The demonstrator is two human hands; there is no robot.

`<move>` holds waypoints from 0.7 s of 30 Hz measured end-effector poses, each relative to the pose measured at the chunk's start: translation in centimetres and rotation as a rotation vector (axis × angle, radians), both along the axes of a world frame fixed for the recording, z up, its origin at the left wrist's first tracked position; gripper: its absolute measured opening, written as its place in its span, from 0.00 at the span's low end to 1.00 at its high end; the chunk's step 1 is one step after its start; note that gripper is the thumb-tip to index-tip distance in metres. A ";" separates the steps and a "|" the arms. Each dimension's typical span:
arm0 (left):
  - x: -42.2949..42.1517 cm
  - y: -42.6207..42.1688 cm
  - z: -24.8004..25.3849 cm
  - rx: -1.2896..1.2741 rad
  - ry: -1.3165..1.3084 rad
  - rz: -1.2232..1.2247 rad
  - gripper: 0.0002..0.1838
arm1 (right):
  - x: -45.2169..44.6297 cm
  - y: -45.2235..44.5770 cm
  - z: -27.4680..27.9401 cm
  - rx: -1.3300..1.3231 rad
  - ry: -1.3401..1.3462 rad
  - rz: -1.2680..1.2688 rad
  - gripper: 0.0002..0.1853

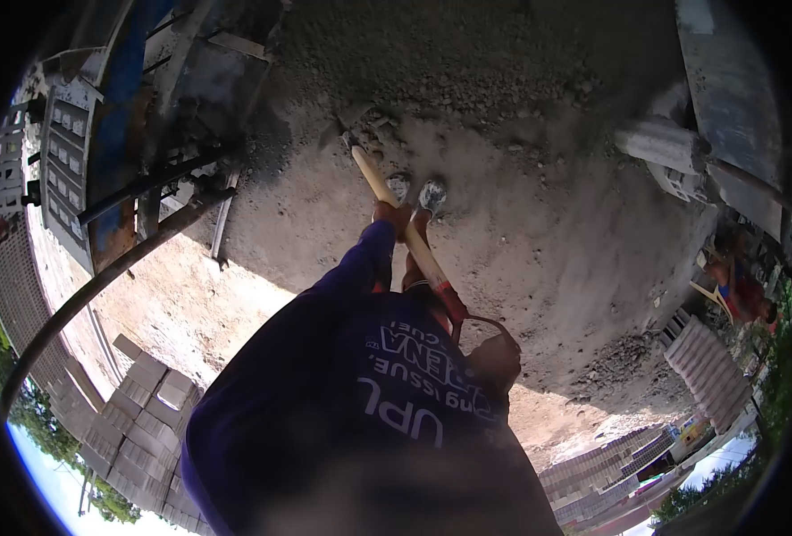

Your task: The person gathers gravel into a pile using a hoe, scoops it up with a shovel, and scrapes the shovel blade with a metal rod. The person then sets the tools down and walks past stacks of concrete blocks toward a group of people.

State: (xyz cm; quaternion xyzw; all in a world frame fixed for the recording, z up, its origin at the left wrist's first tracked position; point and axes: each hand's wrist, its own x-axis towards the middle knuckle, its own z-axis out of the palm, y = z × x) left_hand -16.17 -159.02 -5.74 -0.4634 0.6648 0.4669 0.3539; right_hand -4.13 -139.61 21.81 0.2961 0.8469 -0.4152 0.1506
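Observation:
A shovel with a pale wooden shaft [374, 171] slants across the view, its dark blade [351, 116] down among rubble at the top centre. Around the middle of the shaft my left hand [394, 219] is closed. My right hand [495, 359] grips the looped handle end [485, 322], beside the red part of the shaft, near my right side. Part of this hand is in shadow. Both my feet, in dusty grey footwear [432, 195], stand just below the blade.
Gravel and loose sand [503, 89] cover the ground ahead. Metal machinery [119, 152] with a long curved bar [101, 286] stands at left. Stacked blocks [141, 411] are lower left, more blocks [707, 371] at right. Another person [749, 290] is at the far right.

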 end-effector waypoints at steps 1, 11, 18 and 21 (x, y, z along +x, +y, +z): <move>1.7 0.4 -0.4 0.001 0.004 -0.004 0.33 | 0.4 0.1 0.5 0.090 0.021 0.086 0.16; -9.2 -3.1 -6.9 0.115 -0.011 0.016 0.28 | -2.8 -1.4 -7.7 -0.750 -0.082 -0.543 0.14; -5.0 -0.3 4.0 0.070 -0.119 -0.056 0.37 | 0.6 0.3 -1.4 -0.244 -0.057 -0.201 0.14; 0.7 1.6 0.5 -0.100 -0.079 -0.096 0.37 | 1.6 1.7 -0.5 0.458 0.095 0.382 0.13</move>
